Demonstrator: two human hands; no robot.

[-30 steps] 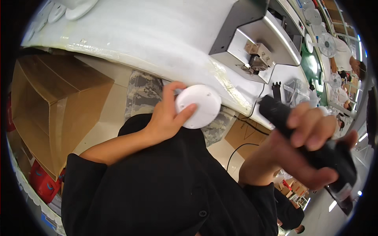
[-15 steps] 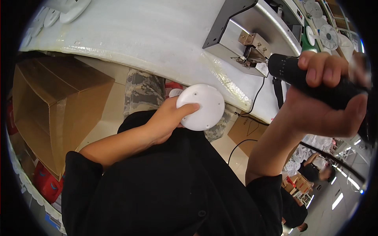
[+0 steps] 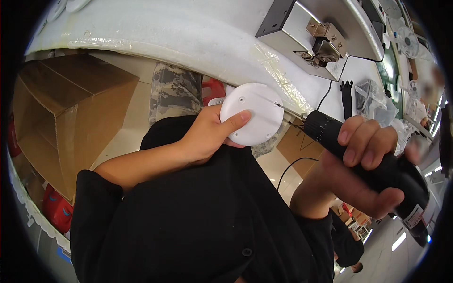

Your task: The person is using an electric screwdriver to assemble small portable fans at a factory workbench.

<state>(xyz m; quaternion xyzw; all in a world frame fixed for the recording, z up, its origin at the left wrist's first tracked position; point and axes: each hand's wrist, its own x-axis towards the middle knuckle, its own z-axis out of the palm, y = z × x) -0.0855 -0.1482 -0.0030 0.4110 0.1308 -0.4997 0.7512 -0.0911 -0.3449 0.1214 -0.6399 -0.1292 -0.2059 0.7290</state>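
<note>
My left hand (image 3: 212, 127) grips a round white plastic base (image 3: 257, 113) by its left edge, thumb lying across the flat face. Several small screw holes sit around that face. In my right hand (image 3: 365, 155) is a black electric screwdriver (image 3: 325, 129), its fingers wrapped round the body. The thin bit points left and its tip meets the base at the upper right hole. Whether a screw sits on the tip is too small to tell. Beyond the hands, a metal screw feeder (image 3: 325, 47) stands on the white-covered table (image 3: 188, 28).
An open cardboard box (image 3: 85, 113) stands at the left, below the table edge. A black strap (image 3: 347, 99) and a clear plastic bag (image 3: 375, 101) lie right of the feeder. White fans (image 3: 408, 42) stand farther off. Another person (image 3: 347, 240) is at the lower right.
The screwdriver has come away from the feeder, down and left, to the base. My left hand has raised the base slightly and shifted it right.
</note>
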